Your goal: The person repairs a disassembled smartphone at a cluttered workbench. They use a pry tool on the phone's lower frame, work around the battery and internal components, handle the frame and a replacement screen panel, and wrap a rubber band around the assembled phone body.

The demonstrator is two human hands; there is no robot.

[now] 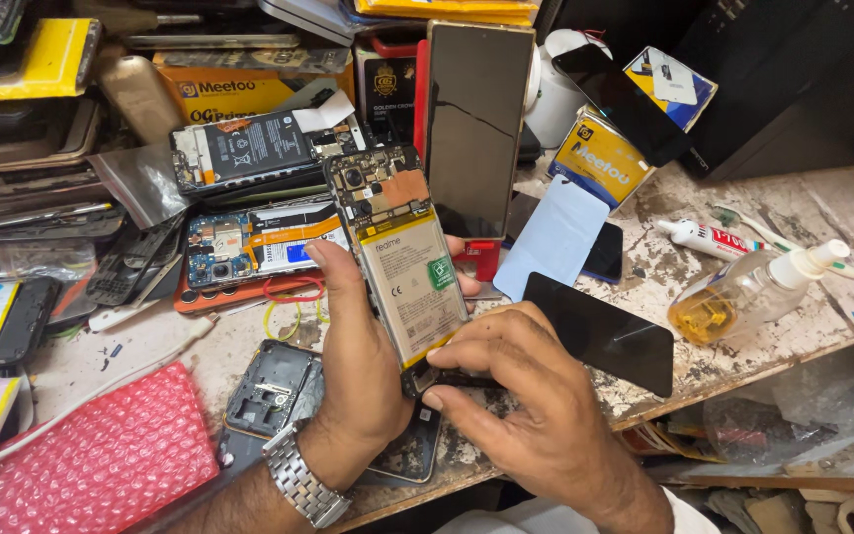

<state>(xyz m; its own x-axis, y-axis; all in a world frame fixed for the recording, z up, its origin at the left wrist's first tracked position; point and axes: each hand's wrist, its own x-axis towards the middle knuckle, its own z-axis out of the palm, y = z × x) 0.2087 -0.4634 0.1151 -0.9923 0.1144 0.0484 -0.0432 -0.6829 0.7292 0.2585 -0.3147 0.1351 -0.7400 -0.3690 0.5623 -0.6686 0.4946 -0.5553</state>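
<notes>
Left hand has a closed grip on an opened phone: back cover off, pale battery and circuit board exposed, thumb along the left edge, fingertips just showing at the right edge. Phone is held nearly upright, tilted slightly, camera end up, above the bench. Metal wristwatch on the left wrist.

Right hand is at the phone's bottom end, fingers curled in, fingertips touching the lower edge near the dark bottom part. Narrow pinch; can't tell if it holds a tool or part there.

Directly under the hands: a dark phone frame lying flat, and a dark piece partly hidden by the left wrist.

Just right of the right hand: a black glass panel lying flat. Behind the held phone: a tall cracked screen propped upright, and a light blue sheet leaning beside it.

Left of the held phone: two more opened phones, one with a black battery, one with a blue board, with red and yellow rubber bands below them.

Further out right: clear pump bottle of amber liquid lying on its side, white glue tube behind it. Near left: red bubble wrap with a white cable across it.
</notes>
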